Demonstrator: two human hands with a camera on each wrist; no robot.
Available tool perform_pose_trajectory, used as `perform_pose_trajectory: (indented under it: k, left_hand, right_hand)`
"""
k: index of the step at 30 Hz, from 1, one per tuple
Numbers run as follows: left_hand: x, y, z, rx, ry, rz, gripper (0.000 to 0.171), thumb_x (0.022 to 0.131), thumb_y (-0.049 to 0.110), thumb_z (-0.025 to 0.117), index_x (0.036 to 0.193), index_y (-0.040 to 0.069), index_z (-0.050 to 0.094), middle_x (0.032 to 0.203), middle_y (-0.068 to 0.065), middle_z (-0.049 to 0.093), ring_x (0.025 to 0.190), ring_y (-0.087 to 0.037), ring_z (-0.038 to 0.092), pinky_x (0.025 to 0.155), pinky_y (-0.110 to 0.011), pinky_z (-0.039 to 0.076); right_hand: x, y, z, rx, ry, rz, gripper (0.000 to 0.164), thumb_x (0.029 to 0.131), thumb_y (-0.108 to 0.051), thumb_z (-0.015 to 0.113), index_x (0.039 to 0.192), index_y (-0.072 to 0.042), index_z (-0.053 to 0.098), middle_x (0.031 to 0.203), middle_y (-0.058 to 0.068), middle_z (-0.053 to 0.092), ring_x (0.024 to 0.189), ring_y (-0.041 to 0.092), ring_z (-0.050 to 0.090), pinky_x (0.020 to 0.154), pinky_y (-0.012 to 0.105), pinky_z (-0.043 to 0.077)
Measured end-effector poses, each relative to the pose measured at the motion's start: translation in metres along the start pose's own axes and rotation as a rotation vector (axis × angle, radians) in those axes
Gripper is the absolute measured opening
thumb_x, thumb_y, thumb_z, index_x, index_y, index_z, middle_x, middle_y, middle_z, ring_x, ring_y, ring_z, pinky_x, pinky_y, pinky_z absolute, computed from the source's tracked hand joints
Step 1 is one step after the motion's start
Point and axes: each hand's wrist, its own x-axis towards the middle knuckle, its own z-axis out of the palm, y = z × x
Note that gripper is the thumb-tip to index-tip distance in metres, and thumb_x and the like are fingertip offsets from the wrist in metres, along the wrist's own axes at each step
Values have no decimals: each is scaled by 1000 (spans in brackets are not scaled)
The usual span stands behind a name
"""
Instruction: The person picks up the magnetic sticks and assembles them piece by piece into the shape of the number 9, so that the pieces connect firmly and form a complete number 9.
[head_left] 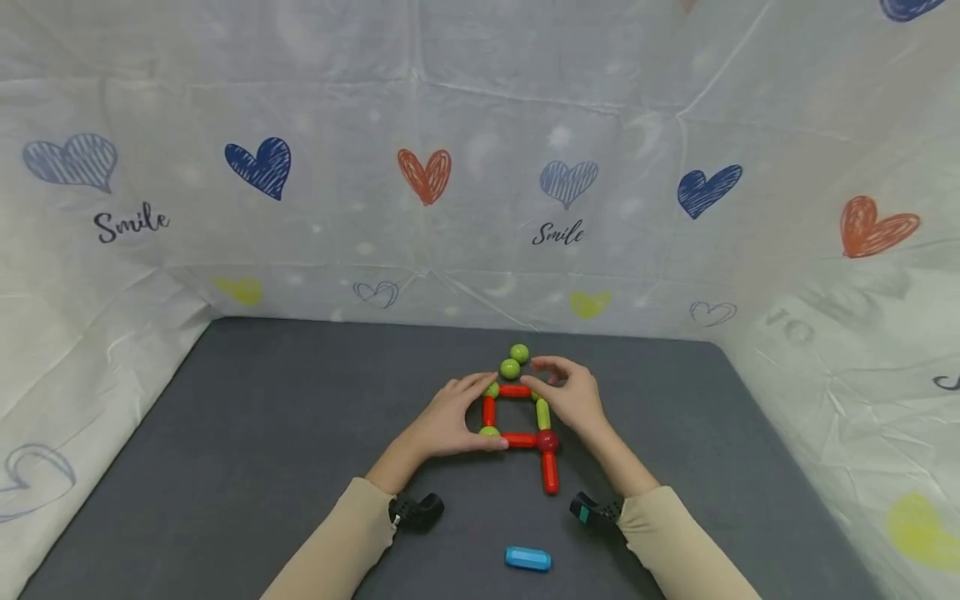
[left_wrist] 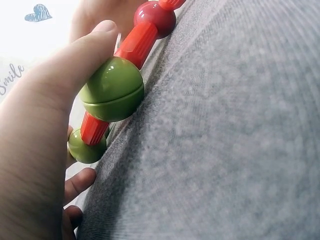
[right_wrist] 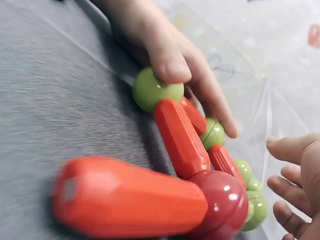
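A square frame of building rods and balls lies on the table, with a red rod (head_left: 520, 440) along its near side. A red ball (head_left: 548, 441) forms the near right corner, and another red rod (right_wrist: 125, 200) sticks out from it toward the person. The other corners are green balls. My left hand (head_left: 451, 421) holds the left side, its thumb on the near green ball (left_wrist: 114, 87) and index finger at the far green ball (right_wrist: 213, 132). Beside the far right corner is my right hand (head_left: 573, 396), fingers spread and loosely bent near the light green rod (head_left: 543, 414), holding nothing.
Two loose green balls (head_left: 510, 369) sit just behind the frame. Toward the near edge lies a blue rod (head_left: 528, 558) on the dark grey table (head_left: 247, 467). A pale cloth (head_left: 480, 125) printed with hearts hangs behind and at the sides.
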Motion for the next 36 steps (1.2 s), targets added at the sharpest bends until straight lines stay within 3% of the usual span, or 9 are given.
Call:
perform_pose_trajectory:
  k: [4, 12, 25, 36]
  left_hand:
    - [0, 0, 0, 1, -7, -1, 107, 83, 68, 81, 169, 24, 33, 171, -1, 35, 150, -38, 38, 119, -68, 31]
    - [1, 1, -2, 4, 6, 0, 107, 83, 66, 82, 169, 24, 34, 171, -1, 35, 147, -35, 40, 119, -66, 32]
    - [2, 3, -1, -6, -4, -2, 107, 83, 64, 83, 169, 24, 33, 171, -1, 35, 147, -36, 41, 119, -67, 31]
    - [0, 1, -1, -11, -5, -4, 107, 83, 65, 82, 169, 25, 33, 171, 0, 35, 147, -35, 40, 119, -66, 32]
  right_hand:
    - [15, 0, 10, -17, -51, -4, 47, 93, -29, 85, 134, -10, 74, 129, 9, 75, 98, 25, 67, 80, 38, 55]
    - [32, 2, 26, -53, -32, 26, 44, 89, -27, 89, 130, -14, 77, 130, 7, 75, 108, 29, 68, 88, 47, 57]
    - [38, 8, 34, -70, -53, 56, 45, 90, -31, 88, 128, -10, 78, 119, 10, 78, 71, 17, 58, 62, 31, 45]
    - [36, 11, 33, -66, -49, 47, 42, 92, -33, 86, 128, -12, 78, 121, 10, 78, 71, 17, 57, 63, 31, 45]
